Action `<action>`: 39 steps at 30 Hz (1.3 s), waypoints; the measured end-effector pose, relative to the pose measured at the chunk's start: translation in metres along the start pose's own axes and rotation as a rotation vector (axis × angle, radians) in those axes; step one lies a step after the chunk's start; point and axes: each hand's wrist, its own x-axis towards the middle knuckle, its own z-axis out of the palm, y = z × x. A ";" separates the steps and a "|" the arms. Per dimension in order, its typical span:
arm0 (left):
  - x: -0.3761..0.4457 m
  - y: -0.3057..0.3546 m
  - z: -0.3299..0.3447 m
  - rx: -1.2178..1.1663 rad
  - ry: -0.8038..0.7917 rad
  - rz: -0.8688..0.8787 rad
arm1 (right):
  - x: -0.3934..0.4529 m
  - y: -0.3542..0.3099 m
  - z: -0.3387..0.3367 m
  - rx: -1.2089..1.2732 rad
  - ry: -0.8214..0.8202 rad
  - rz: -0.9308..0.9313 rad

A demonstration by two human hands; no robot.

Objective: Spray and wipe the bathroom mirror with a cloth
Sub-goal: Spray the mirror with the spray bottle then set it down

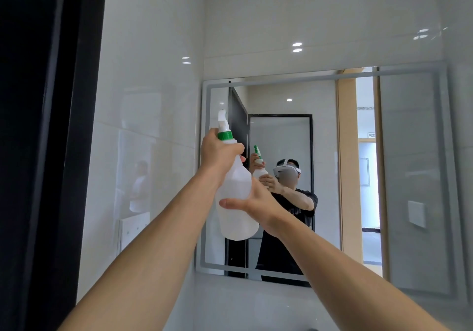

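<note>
A white plastic spray bottle (234, 192) with a green collar and white trigger head is held up in front of the left part of the wall mirror (409, 177). My left hand (217, 154) grips its neck just under the collar. My right hand (253, 202) is wrapped around the bottle's body from the right, thumb across the front. The bottle stands nearly upright, its nozzle pointing toward the mirror. The mirror has a frosted border and reflects a person holding the bottle. No cloth is in view.
Glossy white tiled walls surround the mirror (153, 100). A dark door frame (51, 126) runs down the left edge. A small dark object (312, 329) peeks in at the bottom edge below the mirror.
</note>
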 end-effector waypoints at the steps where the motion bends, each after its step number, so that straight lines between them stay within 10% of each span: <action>1: 0.000 -0.001 0.001 0.010 0.012 0.004 | 0.000 0.001 0.000 -0.003 0.000 -0.002; 39: -0.022 0.013 0.087 -0.114 -0.277 0.013 | -0.049 0.009 -0.075 -0.102 0.223 0.003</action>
